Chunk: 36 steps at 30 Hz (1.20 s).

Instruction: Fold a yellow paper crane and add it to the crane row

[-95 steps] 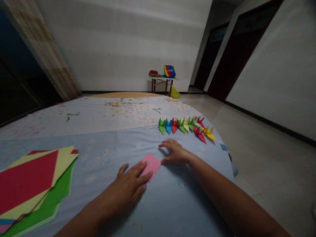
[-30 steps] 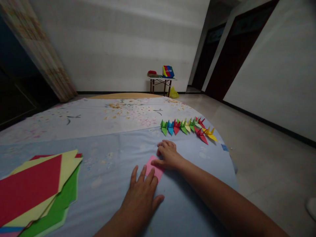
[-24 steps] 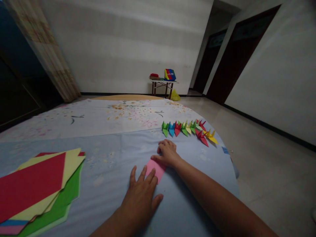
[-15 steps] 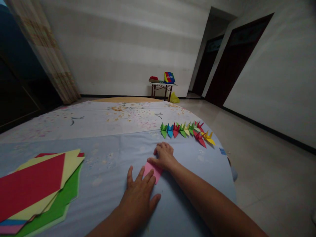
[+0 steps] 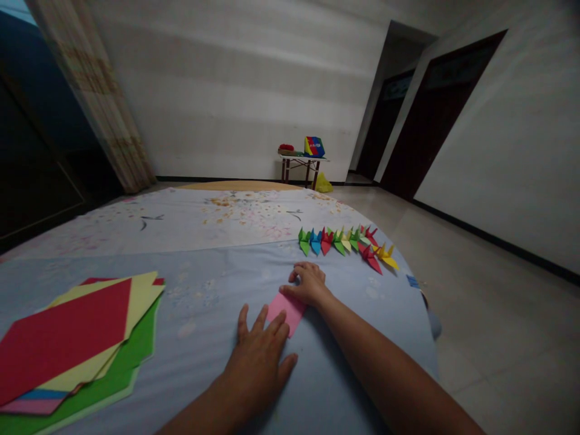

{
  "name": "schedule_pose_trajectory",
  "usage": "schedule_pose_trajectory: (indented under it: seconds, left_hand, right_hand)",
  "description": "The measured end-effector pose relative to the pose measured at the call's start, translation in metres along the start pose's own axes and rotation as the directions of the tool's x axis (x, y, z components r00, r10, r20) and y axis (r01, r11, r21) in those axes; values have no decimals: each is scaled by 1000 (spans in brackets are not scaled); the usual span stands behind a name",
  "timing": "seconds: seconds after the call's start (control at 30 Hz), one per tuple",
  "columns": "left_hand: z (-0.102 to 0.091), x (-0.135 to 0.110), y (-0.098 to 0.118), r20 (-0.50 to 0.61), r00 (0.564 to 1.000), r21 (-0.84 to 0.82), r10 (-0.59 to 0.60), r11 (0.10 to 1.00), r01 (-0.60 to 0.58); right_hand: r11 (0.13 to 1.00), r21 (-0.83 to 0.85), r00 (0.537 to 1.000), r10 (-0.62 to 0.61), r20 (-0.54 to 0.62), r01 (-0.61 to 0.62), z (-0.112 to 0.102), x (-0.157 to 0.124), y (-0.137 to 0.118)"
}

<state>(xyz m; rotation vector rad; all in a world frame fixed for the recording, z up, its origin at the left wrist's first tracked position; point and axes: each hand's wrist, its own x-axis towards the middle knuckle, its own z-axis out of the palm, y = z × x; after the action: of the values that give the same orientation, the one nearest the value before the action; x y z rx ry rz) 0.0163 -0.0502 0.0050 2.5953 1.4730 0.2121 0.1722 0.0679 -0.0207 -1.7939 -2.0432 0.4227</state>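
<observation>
A folded pink paper (image 5: 287, 310) lies flat on the light blue cloth (image 5: 217, 284). My left hand (image 5: 260, 356) rests flat on the cloth with its fingers stretched out, the fingertips on the paper's near edge. My right hand (image 5: 306, 284) sits at the paper's far end with its fingers curled and the thumb pressing on the paper. A row of several folded paper cranes (image 5: 347, 241) in green, blue, red and yellow stands just beyond my right hand.
A stack of coloured paper sheets (image 5: 77, 338), red on top, lies at the left. The cloth ends at the right above a tiled floor (image 5: 489, 302). A small table (image 5: 301, 163) with a colourful box stands by the far wall; dark doorways are at the right.
My left hand turned from a slanted reach to pointing straight ahead onto the paper. My right hand drew back onto the paper's far end and curled. The view shifted slightly.
</observation>
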Motion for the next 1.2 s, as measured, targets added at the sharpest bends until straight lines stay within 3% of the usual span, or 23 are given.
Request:
schedule_pose_trajectory:
  seconds: [0.17, 0.33, 0.57, 0.73, 0.97, 1.1, 1.2]
  left_hand:
    - [7, -2, -1, -29, 1000, 8, -2, 1000, 2]
    - [8, 1, -4, -120, 993, -15, 21, 1000, -23]
    - [10, 5, -12, -78, 994, -19, 73, 997, -75]
    - [15, 3, -16, -58, 994, 3, 97, 995, -97]
    - [13, 10, -24, -125, 984, 30, 125, 992, -122]
    - [8, 12, -20, -146, 985, 5, 89, 996, -89]
    - [2, 9, -12, -96, 990, -40, 100, 994, -105]
  right_hand:
    - [999, -10, 999, -41, -5, 41, -6, 2, 3]
    - [984, 100, 988, -152, 41, 147, -22, 1, 26]
    - [976, 84, 951, -216, 220, 202, -32, -9, 38]
    - [959, 121, 936, -279, 216, 257, -37, -11, 35]
    - [855, 278, 829, -503, 244, 437, -51, -17, 31]
    - [834, 270, 776, -549, 310, 481, -50, -15, 33]
    - [813, 283, 750, -580, 317, 509, -51, -13, 36]
